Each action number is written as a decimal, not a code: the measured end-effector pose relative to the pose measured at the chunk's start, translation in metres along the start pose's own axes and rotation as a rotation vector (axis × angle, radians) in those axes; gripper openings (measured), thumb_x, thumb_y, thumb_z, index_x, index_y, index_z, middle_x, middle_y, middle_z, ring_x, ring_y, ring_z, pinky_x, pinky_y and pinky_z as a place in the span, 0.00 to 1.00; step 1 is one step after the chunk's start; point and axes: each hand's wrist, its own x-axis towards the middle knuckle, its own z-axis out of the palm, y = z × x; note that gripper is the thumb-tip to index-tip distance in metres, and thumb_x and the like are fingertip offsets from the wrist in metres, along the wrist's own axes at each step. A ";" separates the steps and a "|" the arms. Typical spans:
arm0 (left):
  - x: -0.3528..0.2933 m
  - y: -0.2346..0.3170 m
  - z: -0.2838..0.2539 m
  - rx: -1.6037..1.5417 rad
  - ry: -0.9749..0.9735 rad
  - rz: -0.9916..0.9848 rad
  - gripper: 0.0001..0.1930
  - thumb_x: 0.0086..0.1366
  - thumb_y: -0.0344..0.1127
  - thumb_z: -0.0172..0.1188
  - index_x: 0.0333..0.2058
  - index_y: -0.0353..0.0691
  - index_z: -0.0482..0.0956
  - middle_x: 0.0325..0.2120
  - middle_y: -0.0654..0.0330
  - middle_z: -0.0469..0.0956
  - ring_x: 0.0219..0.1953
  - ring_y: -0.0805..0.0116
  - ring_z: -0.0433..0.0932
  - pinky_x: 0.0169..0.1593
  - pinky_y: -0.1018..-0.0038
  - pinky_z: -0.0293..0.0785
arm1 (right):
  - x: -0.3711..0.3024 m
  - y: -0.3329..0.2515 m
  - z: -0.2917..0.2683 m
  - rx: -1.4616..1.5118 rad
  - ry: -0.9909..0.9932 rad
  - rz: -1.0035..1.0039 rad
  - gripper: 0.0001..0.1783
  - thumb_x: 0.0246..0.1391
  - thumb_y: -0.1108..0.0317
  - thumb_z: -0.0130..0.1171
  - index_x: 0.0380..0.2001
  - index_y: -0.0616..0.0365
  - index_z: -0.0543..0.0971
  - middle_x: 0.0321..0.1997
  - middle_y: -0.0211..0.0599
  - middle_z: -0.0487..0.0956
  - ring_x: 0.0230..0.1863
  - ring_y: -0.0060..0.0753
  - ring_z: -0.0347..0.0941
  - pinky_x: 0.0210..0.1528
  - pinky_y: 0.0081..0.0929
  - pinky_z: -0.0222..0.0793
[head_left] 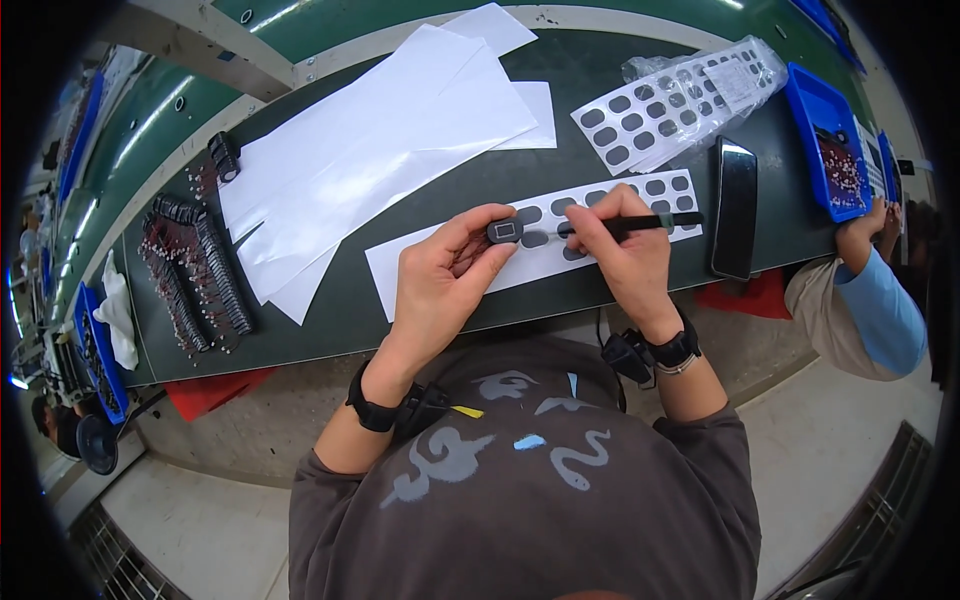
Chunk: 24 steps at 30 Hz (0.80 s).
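While the left hand (450,272) pinches a small dark oval part (505,231) over the white sticker sheet (384,268), the right hand (632,255) grips a slim black tool (650,222), tip pointing left; black phone (735,208) lies right of the sheet.

A black phone (734,207) lies toward the right of the dark green desk (560,62), near a blue tray (806,90) beside which a co-worker's light-blue and beige sleeve (880,315) shows. At the far left, a crumpled white cloth (119,312) sits by a narrow blue bin (112,388), and a red object (215,390) shows below the desk's near edge, above the pale floor (215,515).
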 end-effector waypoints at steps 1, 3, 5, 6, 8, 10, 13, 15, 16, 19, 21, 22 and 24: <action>0.000 0.000 -0.001 -0.004 0.000 0.008 0.16 0.62 0.23 0.62 0.49 0.32 0.78 0.41 0.60 0.81 0.42 0.79 0.79 0.46 0.83 0.76 | -0.004 -0.001 0.000 0.151 0.024 0.023 0.10 0.61 0.69 0.60 0.27 0.57 0.72 0.23 0.27 0.76 0.24 0.14 0.72 0.25 0.12 0.64; 0.000 0.001 0.000 -0.016 0.000 0.006 0.16 0.62 0.22 0.61 0.49 0.32 0.77 0.40 0.61 0.81 0.42 0.80 0.79 0.46 0.83 0.76 | -0.009 -0.002 0.002 0.455 0.069 0.071 0.10 0.63 0.67 0.58 0.27 0.56 0.71 0.23 0.28 0.76 0.23 0.14 0.72 0.23 0.11 0.62; 0.001 0.001 -0.001 -0.049 -0.011 -0.001 0.16 0.63 0.22 0.60 0.50 0.32 0.77 0.40 0.62 0.81 0.41 0.80 0.78 0.46 0.84 0.75 | -0.004 -0.005 0.005 0.497 0.062 0.131 0.11 0.63 0.66 0.57 0.27 0.55 0.71 0.22 0.29 0.76 0.22 0.15 0.72 0.21 0.11 0.61; 0.001 0.001 -0.001 -0.045 -0.010 -0.003 0.16 0.63 0.22 0.60 0.50 0.32 0.77 0.40 0.62 0.81 0.41 0.80 0.78 0.46 0.84 0.75 | -0.002 -0.007 0.005 0.530 0.064 0.193 0.12 0.64 0.65 0.57 0.26 0.55 0.71 0.22 0.29 0.77 0.21 0.15 0.72 0.20 0.10 0.60; 0.001 0.001 -0.002 -0.063 -0.025 -0.028 0.16 0.63 0.21 0.59 0.50 0.31 0.76 0.40 0.62 0.80 0.42 0.81 0.78 0.46 0.84 0.75 | 0.001 -0.007 0.009 0.566 0.066 0.256 0.13 0.65 0.63 0.56 0.26 0.55 0.71 0.22 0.30 0.77 0.20 0.15 0.72 0.19 0.10 0.59; 0.002 0.001 -0.002 -0.070 -0.033 -0.043 0.16 0.63 0.20 0.58 0.50 0.31 0.76 0.40 0.63 0.80 0.42 0.81 0.78 0.46 0.84 0.75 | 0.004 -0.005 0.018 0.522 0.078 0.202 0.13 0.65 0.62 0.56 0.27 0.55 0.71 0.22 0.31 0.77 0.19 0.15 0.72 0.18 0.10 0.58; 0.003 0.005 -0.002 -0.137 -0.051 -0.048 0.15 0.64 0.20 0.57 0.50 0.31 0.75 0.42 0.63 0.79 0.44 0.80 0.77 0.47 0.84 0.74 | 0.006 -0.003 0.022 0.498 0.088 0.175 0.14 0.65 0.61 0.56 0.27 0.55 0.72 0.21 0.31 0.78 0.18 0.15 0.72 0.17 0.10 0.57; 0.003 0.007 -0.003 -0.146 -0.055 -0.054 0.15 0.64 0.20 0.57 0.50 0.31 0.75 0.43 0.62 0.79 0.44 0.80 0.77 0.48 0.84 0.74 | 0.007 -0.003 0.023 0.494 0.096 0.167 0.13 0.65 0.61 0.56 0.27 0.55 0.72 0.21 0.32 0.78 0.17 0.15 0.71 0.17 0.10 0.56; 0.003 0.007 -0.003 -0.155 -0.059 -0.056 0.15 0.64 0.20 0.57 0.50 0.31 0.75 0.43 0.62 0.79 0.44 0.80 0.77 0.48 0.84 0.74 | 0.008 -0.003 0.024 0.493 0.097 0.168 0.13 0.65 0.61 0.56 0.27 0.55 0.72 0.21 0.32 0.78 0.17 0.15 0.71 0.17 0.10 0.56; 0.003 0.007 -0.003 -0.166 -0.068 -0.061 0.16 0.64 0.20 0.57 0.51 0.30 0.75 0.44 0.62 0.79 0.45 0.80 0.77 0.49 0.84 0.74 | 0.008 -0.003 0.025 0.473 0.088 0.159 0.13 0.64 0.61 0.57 0.27 0.55 0.72 0.21 0.32 0.78 0.17 0.15 0.71 0.16 0.10 0.56; 0.003 0.007 -0.004 -0.166 -0.079 -0.062 0.16 0.64 0.20 0.57 0.51 0.30 0.74 0.44 0.61 0.79 0.46 0.80 0.77 0.50 0.83 0.74 | 0.008 -0.003 0.024 0.474 0.087 0.162 0.13 0.64 0.61 0.57 0.27 0.55 0.72 0.21 0.32 0.78 0.17 0.15 0.71 0.16 0.10 0.56; 0.003 0.007 -0.004 -0.166 -0.078 -0.062 0.16 0.64 0.20 0.57 0.51 0.30 0.74 0.44 0.61 0.79 0.46 0.80 0.77 0.50 0.83 0.74 | 0.008 -0.003 0.024 0.476 0.086 0.164 0.13 0.64 0.61 0.57 0.27 0.55 0.72 0.21 0.32 0.78 0.17 0.15 0.72 0.16 0.10 0.56; 0.003 0.007 -0.003 -0.189 -0.075 -0.066 0.16 0.64 0.20 0.57 0.51 0.30 0.74 0.44 0.61 0.78 0.45 0.80 0.77 0.49 0.84 0.74 | 0.008 -0.002 0.024 0.479 0.083 0.167 0.14 0.64 0.61 0.57 0.27 0.55 0.72 0.21 0.32 0.78 0.18 0.15 0.72 0.16 0.10 0.55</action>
